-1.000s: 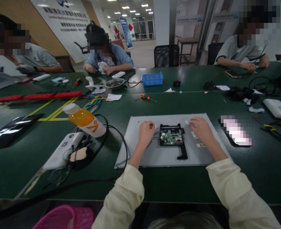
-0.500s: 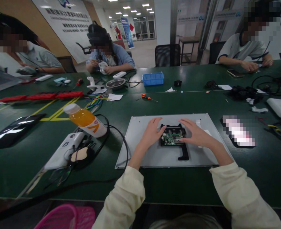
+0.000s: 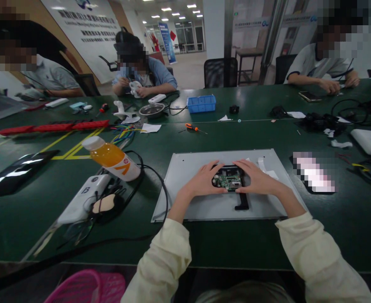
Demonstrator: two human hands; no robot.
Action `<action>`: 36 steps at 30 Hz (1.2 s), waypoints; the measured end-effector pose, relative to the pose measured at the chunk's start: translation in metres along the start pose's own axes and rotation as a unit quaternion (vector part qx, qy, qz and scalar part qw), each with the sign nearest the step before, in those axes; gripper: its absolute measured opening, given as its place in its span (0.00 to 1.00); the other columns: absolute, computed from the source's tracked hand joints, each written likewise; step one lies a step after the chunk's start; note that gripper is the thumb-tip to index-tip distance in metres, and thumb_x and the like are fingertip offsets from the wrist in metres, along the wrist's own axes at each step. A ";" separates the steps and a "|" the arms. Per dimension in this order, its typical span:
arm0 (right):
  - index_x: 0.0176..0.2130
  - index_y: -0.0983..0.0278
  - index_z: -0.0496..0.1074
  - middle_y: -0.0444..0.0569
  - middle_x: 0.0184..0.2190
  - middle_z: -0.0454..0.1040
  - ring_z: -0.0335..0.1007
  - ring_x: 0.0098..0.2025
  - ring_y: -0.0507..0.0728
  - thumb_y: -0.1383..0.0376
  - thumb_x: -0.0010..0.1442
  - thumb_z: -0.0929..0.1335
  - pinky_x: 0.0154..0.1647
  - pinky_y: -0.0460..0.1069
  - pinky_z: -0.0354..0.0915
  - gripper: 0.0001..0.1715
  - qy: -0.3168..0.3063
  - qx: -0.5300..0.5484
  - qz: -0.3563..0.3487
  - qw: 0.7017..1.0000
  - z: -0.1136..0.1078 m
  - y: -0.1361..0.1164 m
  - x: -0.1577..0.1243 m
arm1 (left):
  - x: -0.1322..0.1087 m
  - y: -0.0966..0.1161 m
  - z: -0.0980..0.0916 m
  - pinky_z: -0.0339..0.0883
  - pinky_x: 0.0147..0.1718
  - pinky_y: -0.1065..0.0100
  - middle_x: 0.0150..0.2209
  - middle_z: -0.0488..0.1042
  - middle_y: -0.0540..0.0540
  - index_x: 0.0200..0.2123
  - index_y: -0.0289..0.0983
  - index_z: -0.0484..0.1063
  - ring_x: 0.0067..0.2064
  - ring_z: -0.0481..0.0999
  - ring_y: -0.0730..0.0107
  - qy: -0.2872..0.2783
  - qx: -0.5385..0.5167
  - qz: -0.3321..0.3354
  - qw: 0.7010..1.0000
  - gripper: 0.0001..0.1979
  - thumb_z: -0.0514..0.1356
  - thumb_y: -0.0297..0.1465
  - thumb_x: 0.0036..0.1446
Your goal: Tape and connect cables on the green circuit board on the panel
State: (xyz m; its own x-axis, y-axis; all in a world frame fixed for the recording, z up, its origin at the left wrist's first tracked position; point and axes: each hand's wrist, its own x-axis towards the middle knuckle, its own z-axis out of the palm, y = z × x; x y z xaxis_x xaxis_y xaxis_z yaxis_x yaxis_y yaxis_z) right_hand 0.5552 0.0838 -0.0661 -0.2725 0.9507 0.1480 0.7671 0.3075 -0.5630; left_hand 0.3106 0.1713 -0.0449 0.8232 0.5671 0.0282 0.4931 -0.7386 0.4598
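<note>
A green circuit board (image 3: 228,181) sits in a black plastic frame (image 3: 242,201) whose hooked arm points toward me. The frame rests on a light grey panel (image 3: 173,202) that lies flat on the table. My left hand (image 3: 202,180) grips the frame's left side, thumb at the near edge and fingers at the far edge. On the opposite side my right hand (image 3: 257,178) holds it the same way. Both hands cover the frame's side edges. White strips (image 3: 265,167) lie on the panel beyond my right hand.
An orange drink bottle (image 3: 111,159) and a white power bank (image 3: 84,198) with cables lie left. A phone (image 3: 313,172) lies right of the panel. Farther off are an orange screwdriver (image 3: 194,128), a blue basket (image 3: 201,104) and a metal bowl (image 3: 152,110). Several people sit across the table.
Both hands have closed in on the black frame from its two sides. The thumbs have come down to its near edge; the frame has hardly moved.
</note>
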 end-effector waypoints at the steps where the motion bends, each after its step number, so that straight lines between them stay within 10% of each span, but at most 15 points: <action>1: 0.67 0.55 0.46 0.54 0.66 0.51 0.41 0.69 0.65 0.48 0.52 0.71 0.65 0.64 0.49 0.53 0.003 0.003 0.003 1.000 -0.001 0.001 0.000 | 0.000 0.000 0.000 0.45 0.64 0.54 0.68 0.48 0.41 0.66 0.44 0.49 0.67 0.50 0.51 0.002 0.000 0.001 1.000 0.47 0.64 0.49 0.47; 8: 0.62 0.61 0.59 0.56 0.61 0.63 0.54 0.64 0.64 0.55 0.62 0.63 0.63 0.63 0.53 0.31 0.117 -0.070 0.067 0.988 -0.001 0.037 0.001 | 0.002 -0.002 -0.002 0.47 0.64 0.54 0.68 0.49 0.42 0.66 0.44 0.49 0.66 0.51 0.52 0.027 -0.005 0.003 1.000 0.42 0.60 0.50 0.52; 17: 0.63 0.69 0.58 0.58 0.64 0.59 0.47 0.67 0.64 0.53 0.66 0.56 0.65 0.61 0.50 0.33 0.062 -0.192 0.062 0.977 0.013 0.051 -0.003 | 0.010 -0.038 -0.001 0.61 0.56 0.59 0.48 0.72 0.40 0.49 0.34 0.70 0.53 0.69 0.59 0.219 0.025 -0.107 0.969 0.16 0.54 0.33 0.59; 36: 0.61 0.72 0.60 0.61 0.64 0.58 0.50 0.66 0.65 0.58 0.66 0.55 0.64 0.61 0.53 0.31 0.082 -0.214 0.092 0.969 0.018 0.056 -0.005 | 0.011 -0.047 0.007 0.66 0.36 0.67 0.33 0.71 0.48 0.33 0.37 0.69 0.33 0.71 0.69 0.202 -0.020 -0.143 0.969 0.07 0.55 0.23 0.51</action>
State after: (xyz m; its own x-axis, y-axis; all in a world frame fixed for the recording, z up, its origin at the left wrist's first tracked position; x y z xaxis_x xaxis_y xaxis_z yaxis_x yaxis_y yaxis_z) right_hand 0.5885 0.0957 -0.1131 -0.0384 0.9737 0.2246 0.9743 0.0864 -0.2082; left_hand 0.2984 0.2097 -0.0729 0.4734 0.8485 0.2366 0.6666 -0.5207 0.5335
